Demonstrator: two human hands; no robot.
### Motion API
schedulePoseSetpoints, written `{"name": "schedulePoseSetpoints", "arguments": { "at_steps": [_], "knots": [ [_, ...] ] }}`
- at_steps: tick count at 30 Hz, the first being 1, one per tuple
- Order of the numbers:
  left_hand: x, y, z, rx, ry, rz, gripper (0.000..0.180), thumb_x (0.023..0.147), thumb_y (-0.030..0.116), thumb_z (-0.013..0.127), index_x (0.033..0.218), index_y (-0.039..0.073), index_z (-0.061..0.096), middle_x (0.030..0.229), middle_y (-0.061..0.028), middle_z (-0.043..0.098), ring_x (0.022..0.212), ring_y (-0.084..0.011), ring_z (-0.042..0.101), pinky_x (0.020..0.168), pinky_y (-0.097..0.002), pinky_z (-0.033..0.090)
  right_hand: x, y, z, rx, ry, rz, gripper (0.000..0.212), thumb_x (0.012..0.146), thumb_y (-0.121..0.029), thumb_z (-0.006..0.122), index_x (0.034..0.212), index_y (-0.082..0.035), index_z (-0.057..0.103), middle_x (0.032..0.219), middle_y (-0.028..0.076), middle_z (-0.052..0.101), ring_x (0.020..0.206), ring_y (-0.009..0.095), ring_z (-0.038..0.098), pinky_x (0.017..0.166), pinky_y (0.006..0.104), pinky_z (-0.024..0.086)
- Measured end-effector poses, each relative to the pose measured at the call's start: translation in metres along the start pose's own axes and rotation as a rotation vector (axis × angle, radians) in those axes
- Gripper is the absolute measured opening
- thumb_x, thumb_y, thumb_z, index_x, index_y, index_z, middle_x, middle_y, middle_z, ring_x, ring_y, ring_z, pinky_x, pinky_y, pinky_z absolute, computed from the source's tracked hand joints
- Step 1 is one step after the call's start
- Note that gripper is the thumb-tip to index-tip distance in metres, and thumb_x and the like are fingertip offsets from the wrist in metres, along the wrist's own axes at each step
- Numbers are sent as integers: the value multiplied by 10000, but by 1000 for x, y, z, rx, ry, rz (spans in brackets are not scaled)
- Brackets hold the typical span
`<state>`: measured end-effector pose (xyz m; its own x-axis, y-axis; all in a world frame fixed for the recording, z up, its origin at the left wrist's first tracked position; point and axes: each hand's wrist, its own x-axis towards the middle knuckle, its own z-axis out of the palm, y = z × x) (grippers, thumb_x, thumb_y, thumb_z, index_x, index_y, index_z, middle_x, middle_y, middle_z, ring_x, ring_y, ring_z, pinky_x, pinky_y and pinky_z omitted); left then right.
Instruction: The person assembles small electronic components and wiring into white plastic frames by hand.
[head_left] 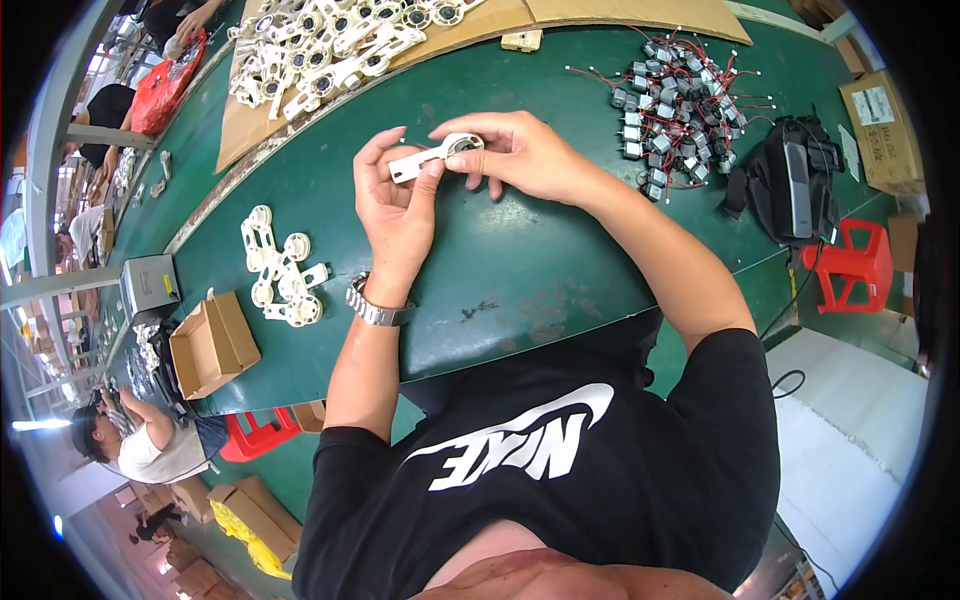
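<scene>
1. At 9 o'clock of the scene, small open cardboard box (212,343) on the green tabletop (520,270), with a grey box-like device (150,286) just beyond it; both well apart from the work.
2. At 10 o'clock of the left hand, loose cluster of white plastic parts (281,279) lying flat, within easy reach.
3. Left hand (396,205), wristwatch (378,306) on the wrist, raised palm toward the face, thumb and fingers closed round the flat end of a white plastic bracket (432,156); likely gripped there to steady it.
4. White plastic bracket held above the tabletop at centre, between both hands, round end toward 3 o'clock.
5. Right hand (522,152) curled over the round end, fingertips pinching it; appears to press or seat something there, too small to tell what.
6. At 12 o'clock, far across, big heap of white parts (330,45) on cardboard sheet (480,25).
7. At 2 o'clock, pile of small motors with red wires (678,105); beside it at 3 o'clock a black tool (795,180) at the tabletop edge, red stool (850,265) below.
8. Nothing lying between hands and the piles.
</scene>
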<state>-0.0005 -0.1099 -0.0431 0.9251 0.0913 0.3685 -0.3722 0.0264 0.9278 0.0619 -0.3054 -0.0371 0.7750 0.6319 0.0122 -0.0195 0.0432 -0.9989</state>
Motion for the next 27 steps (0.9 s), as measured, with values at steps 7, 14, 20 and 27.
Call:
{"name": "schedulePoseSetpoints", "arguments": {
  "at_steps": [7, 14, 20, 27],
  "knots": [
    [-5, 0, 5, 14, -38, -40, 489, 980, 5, 739, 1405, 16, 495, 1091, -73, 671, 1000, -140, 683, 846, -267, 576, 2, -6, 3, -27, 82, 102, 268, 1026, -130, 700, 1278, -39, 720, 802, 40, 706, 602, 88, 625, 546, 248, 537],
    [3, 1, 0, -37, 45, -86, 479, 997, 47, 728, 1408, -2, 487, 1105, -79, 630, 1042, -191, 687, 926, -364, 639, 4, 4, 2, 292, -7, 131, 323, 1082, -309, 636, 1280, -58, 681, 969, 48, 700, 797, 111, 660, 621, 271, 575],
    [1, 1, 0, -60, 28, -81, 489, 998, 34, 719, 1420, -6, 477, 1098, -79, 640, 1028, -173, 680, 929, -358, 636, 2, 2, 1, 167, -27, 117, 326, 1070, -296, 632, 1294, -62, 668, 1001, 49, 694, 848, 115, 655, 628, 270, 570],
    [-4, 3, 7, 9, -1, -50, 491, 985, 6, 729, 1412, -5, 487, 1084, -74, 663, 1005, -142, 678, 889, -295, 607, 1, 2, 1, 21, 66, 126, 288, 1040, -254, 653, 1257, -70, 696, 890, 18, 689, 742, 66, 614, 562, 223, 489]
  ]
}}
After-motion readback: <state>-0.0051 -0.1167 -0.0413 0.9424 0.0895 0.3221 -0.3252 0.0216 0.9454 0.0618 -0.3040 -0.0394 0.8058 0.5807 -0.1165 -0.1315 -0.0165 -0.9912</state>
